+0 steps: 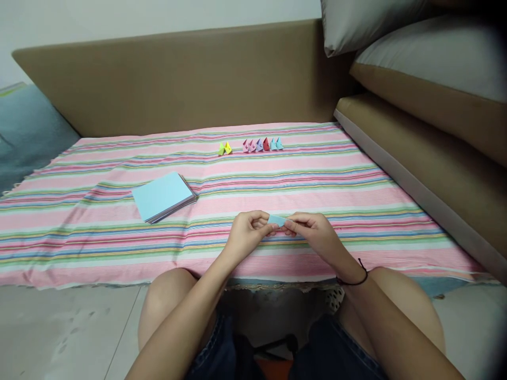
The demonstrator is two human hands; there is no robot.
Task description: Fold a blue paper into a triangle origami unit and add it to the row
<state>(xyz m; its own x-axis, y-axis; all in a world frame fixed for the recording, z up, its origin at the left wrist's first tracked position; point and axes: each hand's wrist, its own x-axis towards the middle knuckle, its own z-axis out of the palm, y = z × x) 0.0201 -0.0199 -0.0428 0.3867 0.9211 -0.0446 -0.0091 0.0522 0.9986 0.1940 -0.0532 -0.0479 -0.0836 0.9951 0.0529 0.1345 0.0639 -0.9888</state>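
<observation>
Both my hands hold one small folded strip of light blue paper (277, 220) just above the striped cloth (356, 179). My left hand (247, 232) pinches its left end with fingers closed. My right hand (312, 232) pinches the right end, and a thin black band circles that wrist. A stack of coloured paper sheets (163, 196), light blue on top, lies to the left of my hands. Farther back stands a row of small folded paper pieces (263, 144) in pink, purple, red and blue, with two yellow-green ones (224, 149) at its left.
The pink striped cloth covers a low bed or mattress with a brown headboard (178, 79) behind. Brown cushions (428, 137) and grey pillows (435, 58) are piled at the right. My knees are at the cloth's near edge, on a tiled floor (71, 327).
</observation>
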